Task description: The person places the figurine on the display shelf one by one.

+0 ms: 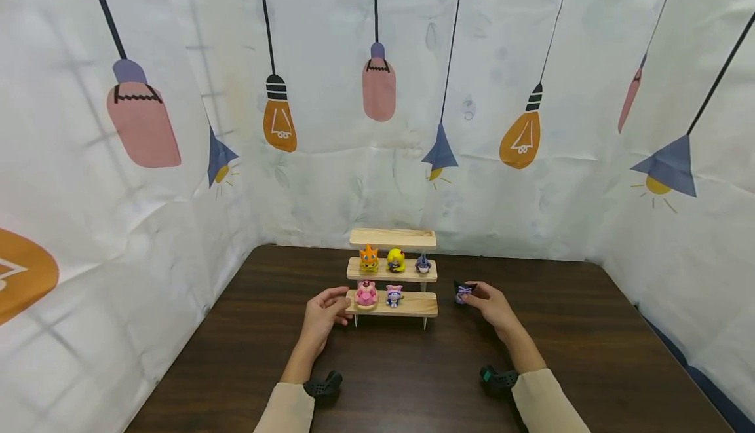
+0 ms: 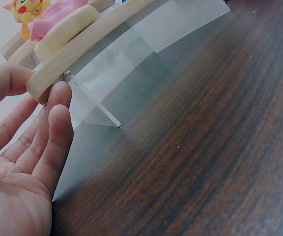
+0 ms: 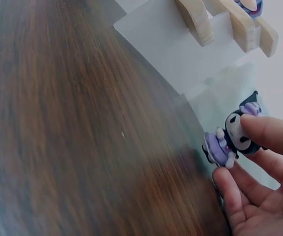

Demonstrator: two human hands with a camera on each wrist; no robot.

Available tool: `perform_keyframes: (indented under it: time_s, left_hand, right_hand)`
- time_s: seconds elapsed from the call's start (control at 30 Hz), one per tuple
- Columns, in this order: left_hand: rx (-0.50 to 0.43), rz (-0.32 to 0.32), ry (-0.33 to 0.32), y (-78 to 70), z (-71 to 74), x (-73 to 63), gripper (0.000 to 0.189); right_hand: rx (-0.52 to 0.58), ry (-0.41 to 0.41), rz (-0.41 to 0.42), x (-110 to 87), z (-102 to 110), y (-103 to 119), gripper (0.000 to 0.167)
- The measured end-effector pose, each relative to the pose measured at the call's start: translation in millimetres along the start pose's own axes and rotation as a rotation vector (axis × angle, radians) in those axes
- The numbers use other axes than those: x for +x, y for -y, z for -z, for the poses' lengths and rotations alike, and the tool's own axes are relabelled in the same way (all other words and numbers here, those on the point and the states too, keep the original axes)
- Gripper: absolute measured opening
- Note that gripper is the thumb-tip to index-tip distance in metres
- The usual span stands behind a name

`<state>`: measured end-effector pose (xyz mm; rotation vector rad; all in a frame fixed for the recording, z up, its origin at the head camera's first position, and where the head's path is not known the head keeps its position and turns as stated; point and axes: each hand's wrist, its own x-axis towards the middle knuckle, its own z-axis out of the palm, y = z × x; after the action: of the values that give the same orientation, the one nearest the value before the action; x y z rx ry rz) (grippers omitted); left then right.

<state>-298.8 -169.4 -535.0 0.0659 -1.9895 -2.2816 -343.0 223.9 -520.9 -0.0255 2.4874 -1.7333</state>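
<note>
A three-tier wooden display shelf on clear legs stands at the back middle of the table. My left hand pinches the left end of its lowest board, thumb on top and fingers beneath. In my right hand, just right of the shelf, a small black, white and purple figurine is held between thumb and fingers. On the lowest board sit a pink figurine and a pink-and-purple one. The middle board bears an orange figurine, a yellow one and a dark purple one.
The dark wooden table extends around the shelf. Behind it hangs a pale cloth wall printed with lamps. Dark devices are strapped to the left wrist and right wrist.
</note>
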Motion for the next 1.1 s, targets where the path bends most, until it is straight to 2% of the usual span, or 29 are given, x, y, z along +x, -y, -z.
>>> perform_keyframes:
  time_s: [0.4, 0.63, 1.1]
  left_hand:
    - [-0.003, 0.0, 0.003, 1.6, 1.3, -0.7, 0.032]
    - [0.01, 0.0, 0.0, 1.1, 1.1, -0.5, 0.033]
    - [0.019, -0.002, 0.0, -2.1, 0.2, -1.2, 0.032]
  right_hand:
    - [0.0, 0.002, 0.037, -6.6, 11.6, 2.4, 0.048]
    - [-0.034, 0.033, 0.059, -7.7, 13.8, 7.6, 0.046]
    - [-0.012, 0.079, 0.101, -12.2, 17.0, 24.1, 0.045]
